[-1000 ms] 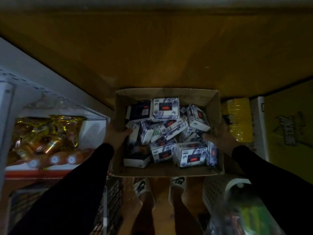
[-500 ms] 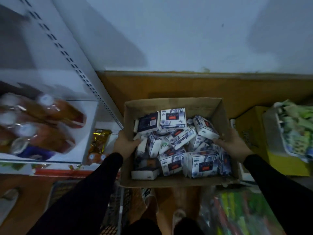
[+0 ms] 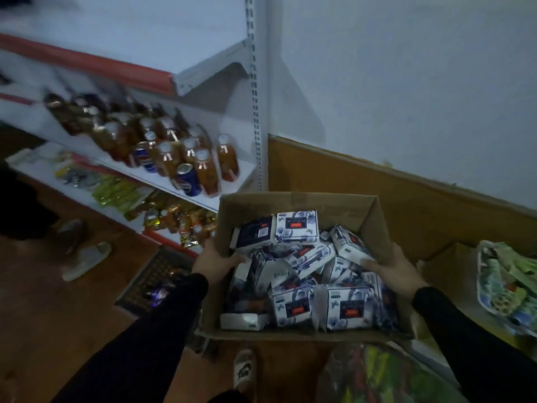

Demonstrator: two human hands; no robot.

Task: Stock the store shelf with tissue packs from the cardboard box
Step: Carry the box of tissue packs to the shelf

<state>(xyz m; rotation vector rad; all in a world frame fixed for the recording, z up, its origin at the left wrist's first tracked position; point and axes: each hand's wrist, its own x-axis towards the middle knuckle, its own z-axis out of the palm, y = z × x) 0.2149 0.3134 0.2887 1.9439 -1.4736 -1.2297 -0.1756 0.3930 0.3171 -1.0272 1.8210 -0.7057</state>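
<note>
Both hands hold open cardboard box (image 3: 299, 203) by its side walls: left hand (image 3: 213, 261) on left wall, right hand (image 3: 390, 267) on right, thumbs inside. Box full of jumbled white/blue tissue packs (image 3: 296, 228). Store shelf (image 3: 241, 173) to left w/ drink bottles (image 3: 203, 170), a blue can (image 3: 187, 178), snack packets below.

Top shelf (image 3: 87, 36) at 10 o'clock bare, open reach. Lower shelf (image 3: 244, 170) crowded with bottles (image 3: 203, 170). Upright post (image 3: 257, 112) at 12 blocks.

I see black long sleeves (image 3: 162, 324) on both arms, cuffs ending at the wrists, both hands bare. White slide sandal (image 3: 244, 370) with dark logo on one foot.
</note>
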